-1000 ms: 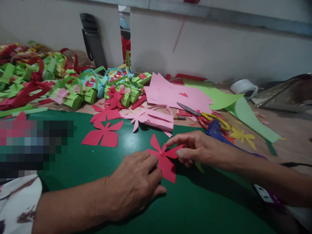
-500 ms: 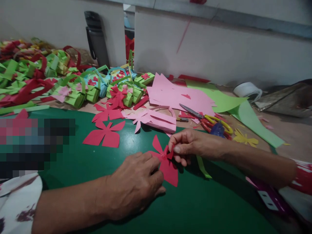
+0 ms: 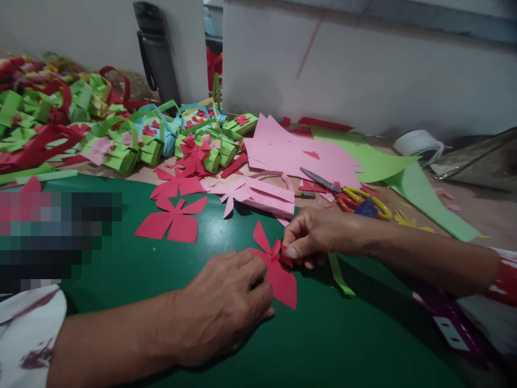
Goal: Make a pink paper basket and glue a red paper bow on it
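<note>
A red paper flower cut-out [image 3: 283, 283] lies on the green mat, a shiny wet-looking spot at its centre. My left hand [image 3: 232, 302] has its fingers curled over the left petal and holds it against the mat. Between thumb and forefinger, my right hand [image 3: 309, 237] pinches a small red paper piece [image 3: 287, 260] at the flower's right side. Whether this piece is separate or part of the flower, I cannot tell. Further left is another red paper cut-out [image 3: 181, 226], lying flat. A pink paper bag [image 3: 266, 196] with a flower on it sits behind my hands.
Scissors [image 3: 323, 180] and other yellow- and red-handled tools lie behind my right forearm. Pink sheets [image 3: 294, 148] and green sheets [image 3: 371, 159] are spread at the back. Small paper bags [image 3: 129, 153] are heaped at left, near a dark bottle [image 3: 159, 64]. A green strip [image 3: 340, 275] lies beside my right wrist.
My right hand has moved slightly, lowering the pinched red piece toward the flower's centre. My left hand stays on the petal. The whole view has shifted a little.
</note>
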Action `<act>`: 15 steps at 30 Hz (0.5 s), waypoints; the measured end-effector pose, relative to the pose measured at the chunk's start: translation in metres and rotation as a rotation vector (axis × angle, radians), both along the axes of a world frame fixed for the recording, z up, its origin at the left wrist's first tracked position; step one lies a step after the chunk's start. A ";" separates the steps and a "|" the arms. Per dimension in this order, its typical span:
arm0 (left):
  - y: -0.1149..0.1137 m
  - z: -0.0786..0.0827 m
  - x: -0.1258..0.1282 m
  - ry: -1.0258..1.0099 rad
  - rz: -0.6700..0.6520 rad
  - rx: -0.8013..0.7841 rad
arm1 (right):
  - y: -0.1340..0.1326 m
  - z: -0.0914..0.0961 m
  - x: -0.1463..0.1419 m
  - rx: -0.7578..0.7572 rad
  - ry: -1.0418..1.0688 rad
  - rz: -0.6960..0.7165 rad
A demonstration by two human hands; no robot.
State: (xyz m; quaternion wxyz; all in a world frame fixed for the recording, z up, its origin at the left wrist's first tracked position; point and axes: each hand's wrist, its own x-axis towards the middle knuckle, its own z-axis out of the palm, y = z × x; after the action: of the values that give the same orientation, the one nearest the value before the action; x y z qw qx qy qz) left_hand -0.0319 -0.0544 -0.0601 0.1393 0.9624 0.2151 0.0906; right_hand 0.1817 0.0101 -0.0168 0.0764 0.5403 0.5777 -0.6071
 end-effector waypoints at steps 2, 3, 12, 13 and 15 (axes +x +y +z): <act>0.000 -0.001 0.000 -0.017 0.001 0.013 | 0.001 -0.001 -0.002 0.039 -0.056 0.006; 0.000 -0.001 -0.001 -0.027 0.001 0.018 | 0.001 -0.001 -0.003 0.056 -0.078 0.009; 0.000 -0.002 0.002 -0.138 0.080 0.003 | -0.001 0.008 -0.011 0.246 -0.160 0.196; 0.000 -0.001 0.003 -0.174 0.102 -0.032 | -0.002 0.010 -0.011 0.267 -0.160 0.237; 0.002 0.002 0.006 -0.280 0.224 -0.170 | -0.003 0.011 -0.010 0.320 -0.160 0.329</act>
State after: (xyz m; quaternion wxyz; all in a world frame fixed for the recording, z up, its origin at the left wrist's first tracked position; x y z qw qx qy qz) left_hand -0.0261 -0.0527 -0.0583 0.2376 0.8952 0.3061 0.2200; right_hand 0.1713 0.0074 -0.0057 0.1330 0.4907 0.7388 -0.4424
